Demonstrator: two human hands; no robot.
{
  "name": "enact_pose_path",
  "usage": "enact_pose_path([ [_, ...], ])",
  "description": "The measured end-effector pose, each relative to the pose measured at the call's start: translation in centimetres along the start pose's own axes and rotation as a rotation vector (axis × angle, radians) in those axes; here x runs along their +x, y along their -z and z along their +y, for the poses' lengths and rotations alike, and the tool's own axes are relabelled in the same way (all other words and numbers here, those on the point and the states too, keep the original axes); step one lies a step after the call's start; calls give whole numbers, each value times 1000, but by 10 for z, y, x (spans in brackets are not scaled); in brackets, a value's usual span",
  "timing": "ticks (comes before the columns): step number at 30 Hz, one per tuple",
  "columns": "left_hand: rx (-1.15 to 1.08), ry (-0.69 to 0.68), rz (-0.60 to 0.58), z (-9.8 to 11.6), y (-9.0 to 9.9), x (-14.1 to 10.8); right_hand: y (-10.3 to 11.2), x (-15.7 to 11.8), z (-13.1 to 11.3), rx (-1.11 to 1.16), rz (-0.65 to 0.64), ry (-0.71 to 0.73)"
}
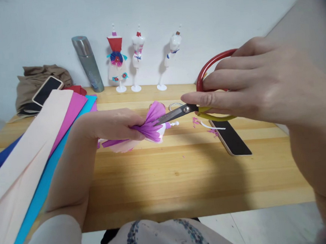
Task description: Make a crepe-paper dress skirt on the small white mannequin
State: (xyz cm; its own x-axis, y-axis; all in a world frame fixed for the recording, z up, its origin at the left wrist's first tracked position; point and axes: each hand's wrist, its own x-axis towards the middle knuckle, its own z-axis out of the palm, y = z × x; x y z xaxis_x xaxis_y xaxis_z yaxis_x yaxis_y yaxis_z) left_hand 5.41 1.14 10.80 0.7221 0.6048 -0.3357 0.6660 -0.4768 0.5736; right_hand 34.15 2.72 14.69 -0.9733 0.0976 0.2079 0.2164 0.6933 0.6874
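My left hand (pixel 118 124) is closed on a gathered piece of purple crepe paper (pixel 155 115), which fans out past the fingertips. Also under that hand is a small white mannequin (pixel 160 134) lying on its side, partly hidden by the paper; I cannot tell whether the hand grips it too. In my right hand (pixel 250 81) is a pair of scissors (pixel 175 114) with one red and one yellow handle. Their blades point left, and the tips touch or overlap the purple paper. The blades look nearly closed.
Long crepe paper strips (pixel 32 147) cover the table's left side. Along the wall stand a grey thermos (pixel 89 64), a dressed mannequin (pixel 117 61) and two barer ones (pixel 138 52). A black phone (pixel 233 139) lies at right beside purple scraps (pixel 196 121). Tape rolls (pixel 175 106) lie behind the scissors.
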Motion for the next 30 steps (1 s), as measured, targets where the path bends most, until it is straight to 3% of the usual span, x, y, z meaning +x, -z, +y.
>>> enact_pose_path([
  [6, -12, 14, 10, 3, 0, -1, 0, 2, -4, 73, 55, 6],
  [14, 7, -8, 11, -6, 0, 1, -6, 2, -2, 14, 19, -18],
  [20, -65, -8, -26, 1, 0, 0, -3, 3, -3, 6, 60, 9],
  [30, 1, 37, -3, 10, 1, 0, -6, 6, -4, 79, 39, 51],
])
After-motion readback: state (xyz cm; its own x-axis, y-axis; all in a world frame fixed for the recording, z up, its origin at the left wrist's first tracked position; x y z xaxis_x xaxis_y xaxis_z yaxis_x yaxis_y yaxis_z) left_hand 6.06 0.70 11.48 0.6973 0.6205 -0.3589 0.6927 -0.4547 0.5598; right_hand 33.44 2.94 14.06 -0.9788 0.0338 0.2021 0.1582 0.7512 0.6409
